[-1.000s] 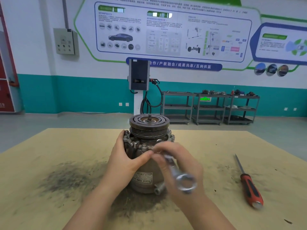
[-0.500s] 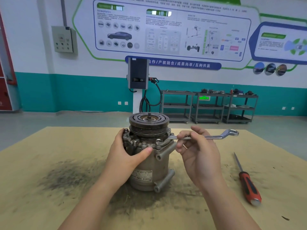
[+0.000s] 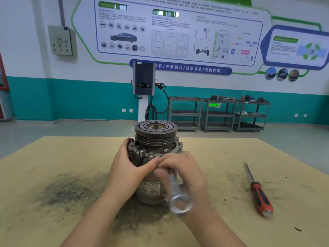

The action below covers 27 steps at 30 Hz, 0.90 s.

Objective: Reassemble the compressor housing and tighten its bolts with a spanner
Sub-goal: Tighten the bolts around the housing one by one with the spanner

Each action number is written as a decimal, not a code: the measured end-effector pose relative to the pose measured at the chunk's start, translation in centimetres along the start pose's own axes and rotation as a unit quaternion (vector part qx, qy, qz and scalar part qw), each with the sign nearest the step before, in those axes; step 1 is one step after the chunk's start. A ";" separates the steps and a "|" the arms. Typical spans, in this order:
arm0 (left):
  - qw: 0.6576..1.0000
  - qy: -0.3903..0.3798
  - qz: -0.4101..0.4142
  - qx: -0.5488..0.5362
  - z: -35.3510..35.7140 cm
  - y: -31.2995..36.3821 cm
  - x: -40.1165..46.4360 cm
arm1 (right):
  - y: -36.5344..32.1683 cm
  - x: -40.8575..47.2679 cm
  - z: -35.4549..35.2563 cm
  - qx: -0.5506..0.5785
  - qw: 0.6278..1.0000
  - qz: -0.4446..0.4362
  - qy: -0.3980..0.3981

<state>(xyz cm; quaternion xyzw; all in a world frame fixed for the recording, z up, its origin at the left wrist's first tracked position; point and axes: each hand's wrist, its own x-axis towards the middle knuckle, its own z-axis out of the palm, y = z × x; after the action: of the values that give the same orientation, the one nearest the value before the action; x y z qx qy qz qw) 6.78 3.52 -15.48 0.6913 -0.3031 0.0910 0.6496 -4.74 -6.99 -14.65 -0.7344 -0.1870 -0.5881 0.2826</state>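
Compressor (image 3: 153, 157) stood upright at table (image 3: 53, 157) centre, left hand (image 3: 128, 168) gripping its left flank — right hand (image 3: 185, 173) held the spanner (image 3: 178, 196), shaft running nearward from the front flange bolt, free ring end nearest

The compressor (image 3: 154, 157) stands upright mid-tabletop (image 3: 53, 157). The left hand (image 3: 130, 168) wraps its left side; the right hand (image 3: 185, 173) holds the spanner (image 3: 178, 196) before it. A screwdriver (image 3: 258, 191) lies well right.

Grey compressor (image 3: 151, 175) upright on tabletop, pulley on top, blurred silver spanner (image 3: 175, 192) angled across its front
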 end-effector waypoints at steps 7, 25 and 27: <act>1.000 -0.002 0.008 0.005 0.0 -0.3 0.0 | -0.8 1.1 -0.7 0.048 0.996 0.041 0.056; 1.000 -0.015 -0.009 0.025 -0.2 1.1 -0.2 | 1.6 3.2 -2.4 0.374 0.791 0.432 0.217; 1.000 -0.013 -0.011 0.018 -0.2 0.9 -0.1 | 1.1 2.3 -1.6 0.272 0.868 0.355 0.217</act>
<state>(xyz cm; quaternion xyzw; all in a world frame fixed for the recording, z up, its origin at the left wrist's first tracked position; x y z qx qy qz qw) 6.26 3.73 -14.79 0.7077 -0.3020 0.0802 0.6336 -4.76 -9.03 -12.38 -0.4989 0.0003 -0.5186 0.6943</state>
